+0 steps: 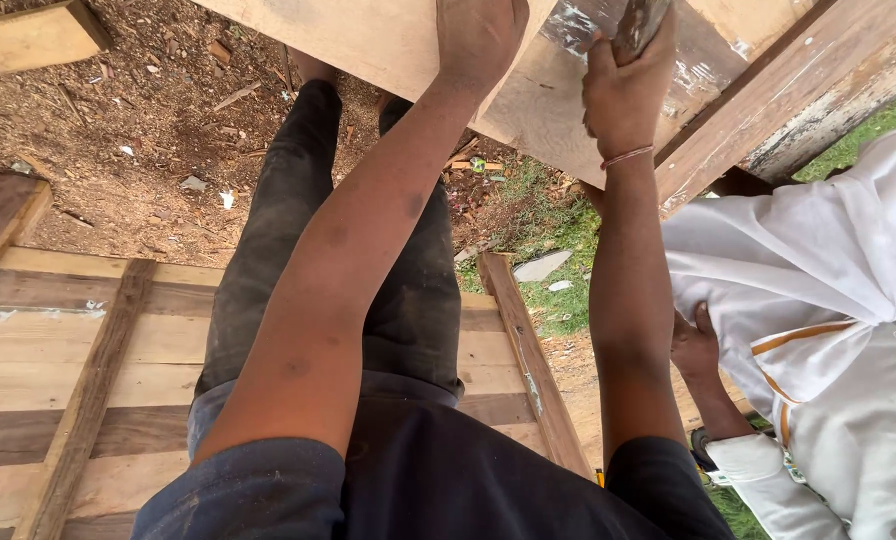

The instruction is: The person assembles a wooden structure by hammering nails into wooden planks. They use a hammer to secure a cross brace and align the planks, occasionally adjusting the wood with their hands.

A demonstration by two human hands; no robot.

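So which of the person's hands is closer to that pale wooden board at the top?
Left. The left hand rests flat on the pale wooden board. The right hand is off to its side, gripping a dark tool handle over the paint-smeared plank.

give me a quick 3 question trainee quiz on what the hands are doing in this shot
1. True or false: the left hand rests flat on the pale wooden board.
2. What does the right hand grip? A) a grey tool handle B) a paint can C) a rope
3. What lies under the person's feet?

Key:
1. True.
2. A, the tool handle; its working end is out of view.
3. A slatted wooden pallet, on ground strewn with wood chips.
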